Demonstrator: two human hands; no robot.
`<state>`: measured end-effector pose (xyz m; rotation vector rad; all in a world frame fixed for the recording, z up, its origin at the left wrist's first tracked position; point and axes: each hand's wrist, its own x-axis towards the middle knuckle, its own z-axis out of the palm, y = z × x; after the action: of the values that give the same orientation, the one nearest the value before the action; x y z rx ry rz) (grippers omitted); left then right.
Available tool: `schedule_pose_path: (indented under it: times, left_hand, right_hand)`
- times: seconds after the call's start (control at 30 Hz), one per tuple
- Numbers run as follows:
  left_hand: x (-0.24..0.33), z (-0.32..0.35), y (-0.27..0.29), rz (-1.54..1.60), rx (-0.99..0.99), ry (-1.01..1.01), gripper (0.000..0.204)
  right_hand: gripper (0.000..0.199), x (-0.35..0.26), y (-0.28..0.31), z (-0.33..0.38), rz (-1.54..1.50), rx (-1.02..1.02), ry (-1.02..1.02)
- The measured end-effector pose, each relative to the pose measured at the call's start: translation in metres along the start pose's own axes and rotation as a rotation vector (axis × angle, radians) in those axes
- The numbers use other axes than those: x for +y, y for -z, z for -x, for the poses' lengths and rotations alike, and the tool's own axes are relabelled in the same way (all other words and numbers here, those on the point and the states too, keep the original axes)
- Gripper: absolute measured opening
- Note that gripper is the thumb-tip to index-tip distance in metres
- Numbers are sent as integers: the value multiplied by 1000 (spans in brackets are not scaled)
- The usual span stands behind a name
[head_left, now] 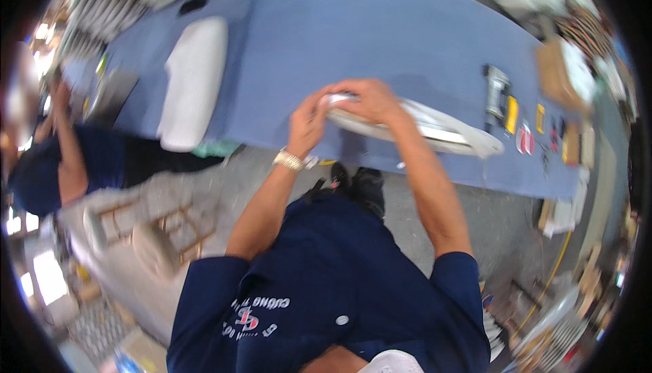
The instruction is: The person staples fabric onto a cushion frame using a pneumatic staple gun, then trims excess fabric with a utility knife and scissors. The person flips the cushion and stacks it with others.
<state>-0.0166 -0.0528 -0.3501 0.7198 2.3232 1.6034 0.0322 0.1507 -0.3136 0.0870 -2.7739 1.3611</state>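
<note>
A long white curved panel [445, 130] lies along the near edge of a blue-covered table [380, 33]. My left hand [309, 123], with a metal watch on its wrist, pinches the panel's left end. My right hand [365, 100] closes over the same end from above. Both forearms reach up from my dark blue shirt.
A larger white moulded part [193, 81] rests at the table's left. A silver hand tool [496, 94] and small yellow and red items [523, 128] lie at the right. Another person in dark blue [61, 162] stands at left. Wooden stools [146, 234] stand on the concrete floor.
</note>
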Motion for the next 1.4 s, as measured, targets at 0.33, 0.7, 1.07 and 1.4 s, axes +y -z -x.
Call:
schedule_pose_path:
  times: [0.33, 0.7, 1.07, 1.4]
  left_hand:
    - [-14, 18, -8, 210, 37, 230, 53]
    - [-7, 12, -24, 443, 99, 175, 47]
    - [-9, 9, -37, 402, 272, 261, 45]
    - [7, 46, -51, 347, 350, 113, 31]
  right_hand:
    - [25, 22, -17, -24, -257, -301, -249]
    - [19, 2, -3, -10, 52, -82, 169]
    - [17, -15, 1, -28, 310, -188, 273]
    - [20, 11, -1, -31, -104, -472, 80]
